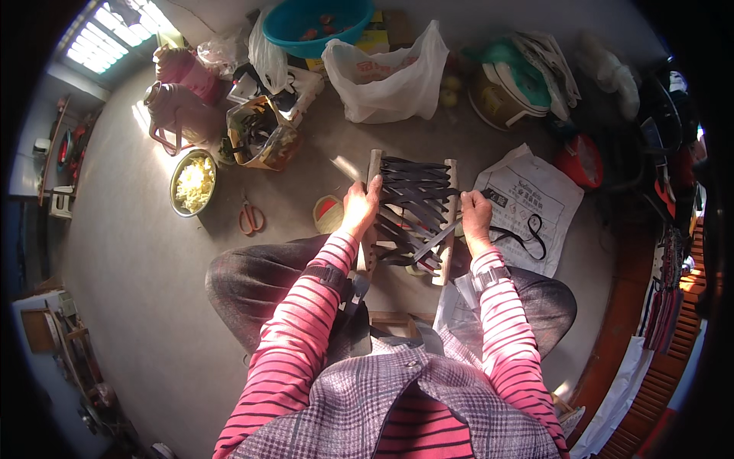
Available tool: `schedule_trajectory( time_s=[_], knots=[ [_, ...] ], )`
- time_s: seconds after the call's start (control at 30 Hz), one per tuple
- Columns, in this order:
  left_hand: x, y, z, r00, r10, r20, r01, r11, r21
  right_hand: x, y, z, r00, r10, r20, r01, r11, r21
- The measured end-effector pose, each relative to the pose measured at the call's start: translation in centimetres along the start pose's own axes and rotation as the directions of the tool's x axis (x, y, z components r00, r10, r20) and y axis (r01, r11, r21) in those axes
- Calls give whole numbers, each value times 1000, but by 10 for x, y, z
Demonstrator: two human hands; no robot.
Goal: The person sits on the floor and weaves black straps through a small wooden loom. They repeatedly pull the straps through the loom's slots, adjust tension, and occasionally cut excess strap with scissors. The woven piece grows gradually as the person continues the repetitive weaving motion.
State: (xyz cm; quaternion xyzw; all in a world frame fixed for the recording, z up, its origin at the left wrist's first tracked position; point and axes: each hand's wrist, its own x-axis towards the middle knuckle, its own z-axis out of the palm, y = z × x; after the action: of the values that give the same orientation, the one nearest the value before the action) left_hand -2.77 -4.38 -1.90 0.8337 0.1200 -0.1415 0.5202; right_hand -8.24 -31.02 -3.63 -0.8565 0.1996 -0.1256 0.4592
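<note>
Between my knees stands a wooden frame like a folding stool, with a left bar [374, 164] and a right bar [443, 264]. Dark flat straps [415, 200] criss-cross from one bar to the other. My left hand [359, 206] is closed around the left bar, its thumb lying up along the wood. Just outside the right bar, my right hand [476, 214] is closed in a fist on a black strap at the frame's side. A loose looped length of black strap [537, 239] lies to the right of that hand, over a white printed sack [535, 191].
Orange-handled scissors [250, 218] and a bowl of pale yellow chopped food [193, 183] lie on the floor at left. Behind them stand pink flasks [177, 115] and an open box [264, 138]. A white plastic bag [390, 84], teal basin [317, 30] and bucket [505, 96] line the back.
</note>
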Motion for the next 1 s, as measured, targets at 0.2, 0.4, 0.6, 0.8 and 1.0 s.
schedule_trajectory(
  time_s=[0.2,0.4,0.6,0.8,1.0],
  knots=[
    [7,-22,10,967,254,-15,-254,967,11,1,1,0,1000,7,4,-7,1000,0],
    [7,-24,16,949,302,-85,-296,952,77,3,4,-2,999,30,12,-29,1000,-4],
    [11,-28,7,994,86,73,-67,970,-235,4,5,-3,999,30,27,-31,999,41],
    [25,-45,3,997,69,29,-56,951,-305,5,6,-5,999,22,45,-29,989,148],
    [23,-41,-12,984,-31,174,123,827,-549,5,4,-6,996,48,71,-60,982,179]
  ],
)
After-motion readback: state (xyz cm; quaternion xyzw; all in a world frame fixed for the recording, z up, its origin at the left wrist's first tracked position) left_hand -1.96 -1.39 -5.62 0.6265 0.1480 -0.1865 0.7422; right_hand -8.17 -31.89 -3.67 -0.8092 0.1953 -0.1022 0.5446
